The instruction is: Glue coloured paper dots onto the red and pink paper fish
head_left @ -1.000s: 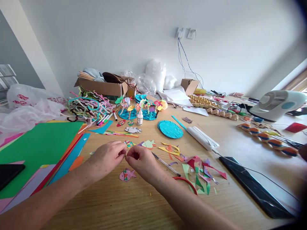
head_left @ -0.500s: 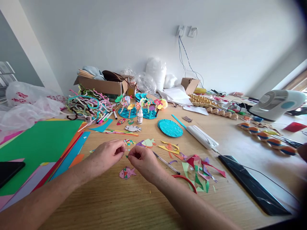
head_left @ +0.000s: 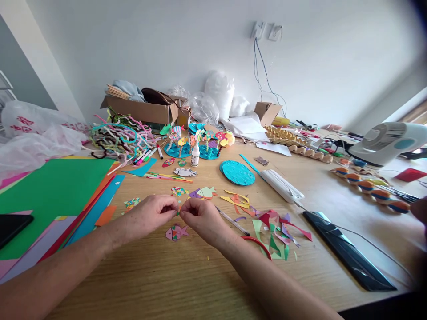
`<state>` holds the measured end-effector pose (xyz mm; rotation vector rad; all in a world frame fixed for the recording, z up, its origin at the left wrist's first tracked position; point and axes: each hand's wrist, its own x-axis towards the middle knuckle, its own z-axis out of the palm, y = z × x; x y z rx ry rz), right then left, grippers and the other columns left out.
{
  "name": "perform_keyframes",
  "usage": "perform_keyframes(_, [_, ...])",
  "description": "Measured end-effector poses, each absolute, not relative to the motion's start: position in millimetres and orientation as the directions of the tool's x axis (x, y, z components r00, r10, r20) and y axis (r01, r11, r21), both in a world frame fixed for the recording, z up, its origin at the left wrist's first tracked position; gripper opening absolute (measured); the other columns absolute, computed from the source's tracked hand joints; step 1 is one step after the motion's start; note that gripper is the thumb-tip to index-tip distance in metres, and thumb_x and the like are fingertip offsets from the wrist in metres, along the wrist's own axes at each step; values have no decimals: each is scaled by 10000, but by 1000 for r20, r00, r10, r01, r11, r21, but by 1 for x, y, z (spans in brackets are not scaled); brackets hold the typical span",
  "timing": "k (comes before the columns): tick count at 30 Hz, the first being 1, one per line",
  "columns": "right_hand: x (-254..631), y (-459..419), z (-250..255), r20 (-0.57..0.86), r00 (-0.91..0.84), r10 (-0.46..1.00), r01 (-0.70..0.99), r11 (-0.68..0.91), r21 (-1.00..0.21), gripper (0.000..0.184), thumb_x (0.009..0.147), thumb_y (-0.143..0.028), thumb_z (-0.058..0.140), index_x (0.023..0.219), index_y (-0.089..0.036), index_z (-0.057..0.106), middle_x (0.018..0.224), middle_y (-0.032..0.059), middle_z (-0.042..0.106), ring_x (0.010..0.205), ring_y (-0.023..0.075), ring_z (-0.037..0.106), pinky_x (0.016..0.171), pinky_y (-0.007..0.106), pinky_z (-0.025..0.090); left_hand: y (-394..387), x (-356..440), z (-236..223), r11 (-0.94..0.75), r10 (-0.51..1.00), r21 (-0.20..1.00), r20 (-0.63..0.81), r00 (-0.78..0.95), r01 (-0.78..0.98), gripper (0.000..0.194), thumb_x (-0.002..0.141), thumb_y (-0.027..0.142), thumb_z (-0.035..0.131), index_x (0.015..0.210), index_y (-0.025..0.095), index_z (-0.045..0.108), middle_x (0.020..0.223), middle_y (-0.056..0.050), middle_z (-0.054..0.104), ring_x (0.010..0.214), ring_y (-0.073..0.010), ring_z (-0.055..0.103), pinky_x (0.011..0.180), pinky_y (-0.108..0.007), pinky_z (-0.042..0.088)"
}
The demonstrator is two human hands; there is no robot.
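My left hand (head_left: 158, 213) and my right hand (head_left: 199, 218) meet above the wooden table, fingertips pinched nearly together. A tiny green scrap (head_left: 179, 213) shows between the fingertips; what else they may grip is too small to make out. Just below them lies a pink paper fish (head_left: 176, 232) with coloured patches. Small coloured paper bits (head_left: 179, 191) sit in a pile beyond the hands, beside a pale green paper fish (head_left: 207, 192) overlapping a purple one (head_left: 194, 194). A pen (head_left: 233, 221) lies right of my right hand.
Paper offcuts (head_left: 276, 231) and red-handled scissors (head_left: 258, 243) lie to the right, near a power strip (head_left: 282, 186). Coloured sheets (head_left: 66, 186) cover the left. Farther back stand a glue bottle (head_left: 195, 154), blue discs (head_left: 237, 172) and pipe cleaners (head_left: 120, 138). A co-worker's hand (head_left: 419, 211) shows far right.
My hands have come closer together, with the fingertips now almost touching. The view has shifted slightly, and more of the paper-bit pile beside my left wrist shows.
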<state>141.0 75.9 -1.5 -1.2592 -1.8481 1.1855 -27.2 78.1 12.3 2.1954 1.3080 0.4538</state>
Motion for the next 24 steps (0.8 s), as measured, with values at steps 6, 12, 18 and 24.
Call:
perform_keyframes(6, [151,76,-6,-96,-426,899,499,145,-855,74,679,-105,529,644,-151,576,562,-45,518,521,74,429,468,184,297,65,-34,8,-420,886,480,36,462,770,195,782,181,382,654,188,529,626,32,517,595,-129,479,545,-222,332])
perform_keyframes(12, [155,71,-5,-159,-456,876,621,185,-761,88,669,-99,528,638,-149,593,580,-51,510,531,62,415,478,178,287,43,-44,-13,-597,789,388,123,602,702,236,874,155,364,750,186,563,761,-20,578,748,-171,533,660,-266,400])
perform_keyframes(18, [150,67,-1,-206,-448,870,693,193,-695,80,691,-147,551,658,-150,624,582,-42,517,534,70,406,472,190,275,37,-47,-31,-688,725,345,277,631,639,289,910,137,320,811,178,588,799,-42,603,785,-187,528,703,-299,433])
perform_keyframes(24, [154,73,-2,-204,-492,847,678,225,-699,98,686,-141,554,698,-152,650,639,-22,583,574,84,456,494,190,303,34,-50,-32,-723,691,326,311,653,609,290,891,74,331,850,186,595,863,-45,623,831,-187,543,726,-294,448])
